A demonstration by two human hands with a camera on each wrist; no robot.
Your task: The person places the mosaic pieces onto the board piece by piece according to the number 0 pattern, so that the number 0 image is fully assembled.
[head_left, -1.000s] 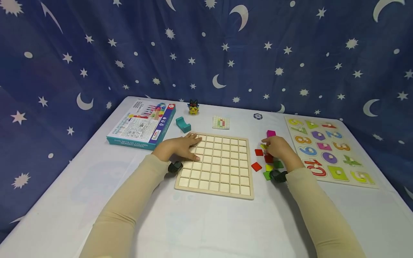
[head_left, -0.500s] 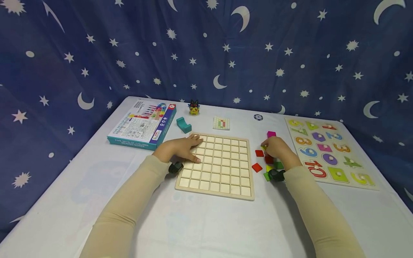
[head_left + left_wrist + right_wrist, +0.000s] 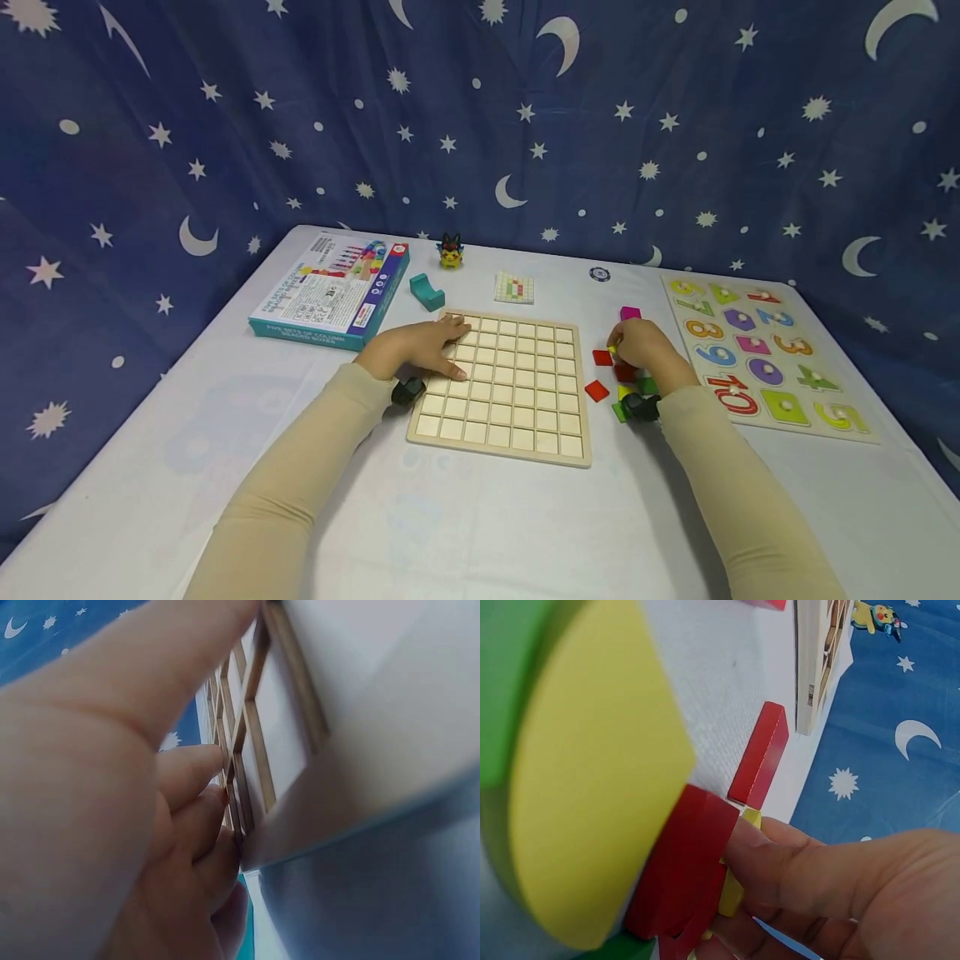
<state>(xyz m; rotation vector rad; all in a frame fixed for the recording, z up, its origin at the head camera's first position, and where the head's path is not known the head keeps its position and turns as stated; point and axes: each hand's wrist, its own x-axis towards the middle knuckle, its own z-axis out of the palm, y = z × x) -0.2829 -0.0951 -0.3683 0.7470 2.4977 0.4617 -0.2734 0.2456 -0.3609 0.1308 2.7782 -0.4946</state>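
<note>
In the head view, the left hand point(image 3: 416, 347) lay flat on the near-left part of the wooden grid board point(image 3: 501, 386), its fingers straight and spread over the cells, pressing the board to the bench point(image 3: 465, 525). Right of the board, the right hand point(image 3: 645, 348) sat over a small heap of coloured tiles point(image 3: 626, 379), its fingers curled down onto a yellow tile point(image 3: 613, 342) at the far edge of the heap. One red tile point(image 3: 596, 389) lay loose between the heap and the board, and another red one point(image 3: 602, 357) lay just beyond it. A number puzzle point(image 3: 765, 354) lay further right of the board, a boxed game point(image 3: 330, 292) to the board's far left.

In the left wrist view, the fingers point(image 3: 195, 825) touched the board's frame point(image 3: 247, 742) at its edge, holding nothing.

In the right wrist view, the fingers point(image 3: 795, 862) pinched the thin yellow tile point(image 3: 735, 889) against a red tile point(image 3: 686, 866) in the heap. The yellow tile stood on edge, its flat faces sideways and its long axis running roughly toward the board. A clean lift would probably call for pinching only the yellow tile's two faces, leaving the red neighbour behind, while the left hand kept the board steady.
</note>
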